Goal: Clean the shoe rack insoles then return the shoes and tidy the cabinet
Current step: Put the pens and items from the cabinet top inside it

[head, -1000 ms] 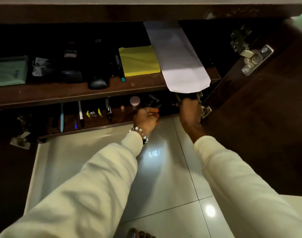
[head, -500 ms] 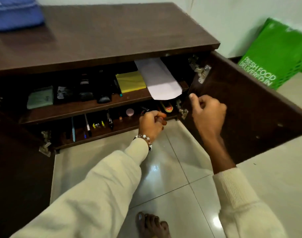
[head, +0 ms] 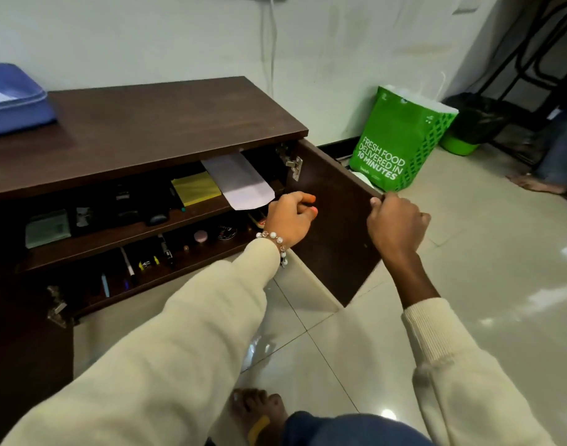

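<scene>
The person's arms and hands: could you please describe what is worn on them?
Both arms wear long cream knitted sleeves, the right sleeve with a ribbed cuff. The left hand has a bracelet of pale round beads at the wrist and orange-painted nails. The right hand shows no jewellery.

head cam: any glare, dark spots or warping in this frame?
Head view: glare patches on the glossy floor tiles; the cabinet shelves sit in deep shadow, so small items there barely read; wide-angle bending shows at the edges; the left hand and right hand, which grips the door edge, look slightly soft.
</scene>
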Motion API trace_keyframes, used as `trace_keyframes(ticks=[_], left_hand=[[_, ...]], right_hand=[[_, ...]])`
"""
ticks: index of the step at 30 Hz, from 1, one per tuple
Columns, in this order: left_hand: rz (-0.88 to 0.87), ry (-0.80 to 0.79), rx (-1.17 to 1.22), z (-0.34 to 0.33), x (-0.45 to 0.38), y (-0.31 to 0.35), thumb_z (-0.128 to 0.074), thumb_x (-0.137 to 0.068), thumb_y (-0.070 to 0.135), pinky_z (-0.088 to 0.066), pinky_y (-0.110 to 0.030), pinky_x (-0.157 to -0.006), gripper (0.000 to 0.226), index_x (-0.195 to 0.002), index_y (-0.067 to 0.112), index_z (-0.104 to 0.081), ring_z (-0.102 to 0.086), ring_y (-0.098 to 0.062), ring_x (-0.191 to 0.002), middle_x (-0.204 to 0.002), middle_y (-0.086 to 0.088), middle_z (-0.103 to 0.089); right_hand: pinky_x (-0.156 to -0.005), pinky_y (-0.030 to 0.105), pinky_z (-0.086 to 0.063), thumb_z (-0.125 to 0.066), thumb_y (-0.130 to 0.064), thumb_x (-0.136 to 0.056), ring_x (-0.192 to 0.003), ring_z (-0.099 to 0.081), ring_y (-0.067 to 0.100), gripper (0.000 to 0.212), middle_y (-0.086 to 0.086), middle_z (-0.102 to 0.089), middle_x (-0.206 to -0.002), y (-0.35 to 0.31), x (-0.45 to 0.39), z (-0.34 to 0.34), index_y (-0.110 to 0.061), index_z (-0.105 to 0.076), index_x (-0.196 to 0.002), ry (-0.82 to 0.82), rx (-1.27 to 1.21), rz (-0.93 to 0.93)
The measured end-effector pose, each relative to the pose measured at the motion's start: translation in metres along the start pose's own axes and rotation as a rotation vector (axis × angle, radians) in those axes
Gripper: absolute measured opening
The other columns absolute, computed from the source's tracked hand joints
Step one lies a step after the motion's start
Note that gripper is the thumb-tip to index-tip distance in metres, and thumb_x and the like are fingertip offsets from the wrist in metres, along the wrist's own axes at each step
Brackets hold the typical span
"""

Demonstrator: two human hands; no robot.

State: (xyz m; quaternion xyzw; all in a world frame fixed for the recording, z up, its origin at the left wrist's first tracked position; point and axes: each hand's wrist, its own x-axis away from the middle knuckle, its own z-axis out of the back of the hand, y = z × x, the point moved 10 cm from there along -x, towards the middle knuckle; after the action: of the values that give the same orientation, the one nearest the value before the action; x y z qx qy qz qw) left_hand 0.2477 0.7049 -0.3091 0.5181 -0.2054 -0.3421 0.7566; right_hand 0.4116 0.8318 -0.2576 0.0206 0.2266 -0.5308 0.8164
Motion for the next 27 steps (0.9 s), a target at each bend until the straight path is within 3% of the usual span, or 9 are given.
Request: trace_keyframes(ticks=[3,6,9,12,16,20,23,27], left_hand=[[-0.01,-0.01,-0.016,0.004,0.012,0.005,-0.063,-0.091,0.023,-0.054,-0.041,-0.09,0.029,-0.12,0.017,-0.063,-0.066,-0.02,-0.094,-0.085,0.002,-0.067],[-0.061,-0.002,-0.008,0.018,0.03,0.01,-0.065,-0.089,0.032,-0.055,-0.032,-0.086,0.036,-0.123,0.018,-0.063,-0.065,-0.015,-0.086,-0.093,0.0,-0.068],[-0.141,-0.02,-0.065,0.037,0.052,0.011,-0.07,-0.084,0.038,-0.05,-0.017,-0.076,0.049,-0.128,0.019,-0.059,-0.061,-0.007,-0.083,-0.106,0.002,-0.066],[-0.22,-0.008,-0.2,0.056,0.067,0.008,-0.077,-0.077,0.039,-0.049,-0.017,-0.077,0.057,-0.126,0.017,-0.061,-0.059,-0.006,-0.087,-0.108,0.002,-0.064],[-0.262,0.222,-0.398,0.106,0.074,-0.001,-0.069,-0.085,0.029,-0.042,-0.019,-0.077,0.037,-0.12,0.016,-0.067,-0.059,-0.012,-0.09,-0.102,-0.002,-0.066],[-0.115,0.451,-0.518,0.164,0.064,-0.024,-0.066,-0.089,0.027,-0.044,-0.029,-0.083,0.038,-0.125,0.016,-0.064,-0.06,-0.022,-0.099,-0.109,-0.009,-0.064],[-0.01,0.499,-0.616,0.195,0.046,-0.036,-0.061,-0.093,0.028,-0.045,-0.032,-0.085,0.036,-0.127,0.018,-0.063,-0.06,-0.025,-0.101,-0.111,-0.009,-0.062],[-0.03,0.43,-0.665,0.196,0.027,-0.044,-0.058,-0.094,0.018,-0.046,-0.032,-0.092,0.034,-0.128,0.013,-0.061,-0.059,-0.025,-0.108,-0.121,-0.008,-0.059]], right_hand=[[-0.066,0.035,-0.034,-0.042,-0.04,-0.098,-0.088,-0.059,0.04,0.043,0.022,-0.064,-0.096,-0.012,0.01,0.009,-0.003,-0.063,-0.099,-0.041,-0.099,0.003],[-0.061,0.031,-0.031,-0.045,-0.045,-0.096,-0.079,-0.055,0.035,0.047,0.017,-0.062,-0.084,-0.03,0.019,0.008,-0.003,-0.064,-0.085,-0.141,-0.225,0.022],[-0.054,0.033,-0.043,-0.057,-0.038,-0.092,-0.061,-0.058,0.03,0.047,0.013,-0.061,-0.062,-0.059,0.037,-0.002,0.0,-0.06,-0.065,-0.308,-0.546,0.041],[-0.047,0.03,-0.053,-0.067,-0.026,-0.088,-0.052,-0.068,0.021,0.032,0.013,-0.068,-0.065,-0.093,0.06,-0.021,0.002,-0.064,-0.074,-0.518,-0.948,-0.039],[-0.055,0.038,-0.059,-0.069,-0.02,-0.085,-0.07,-0.072,0.024,0.025,0.017,-0.071,-0.086,-0.139,0.078,-0.042,0.002,-0.065,-0.095,-0.669,-1.155,-0.125],[-0.069,0.042,-0.06,-0.065,-0.014,-0.088,-0.086,-0.071,0.024,0.013,0.016,-0.069,-0.098,-0.195,0.082,-0.063,-0.001,-0.065,-0.093,-0.757,-1.247,-0.199],[-0.079,0.041,-0.057,-0.052,-0.002,-0.093,-0.099,-0.063,0.03,0.018,0.019,-0.061,-0.109,-0.233,0.082,-0.078,0.004,-0.057,-0.11,-0.869,-1.397,-0.325],[-0.084,0.04,-0.052,-0.04,0.009,-0.092,-0.086,-0.053,0.022,0.035,0.01,-0.051,-0.085,-0.273,0.076,-0.089,0.004,-0.049,-0.125,-0.929,-1.478,-0.382]])
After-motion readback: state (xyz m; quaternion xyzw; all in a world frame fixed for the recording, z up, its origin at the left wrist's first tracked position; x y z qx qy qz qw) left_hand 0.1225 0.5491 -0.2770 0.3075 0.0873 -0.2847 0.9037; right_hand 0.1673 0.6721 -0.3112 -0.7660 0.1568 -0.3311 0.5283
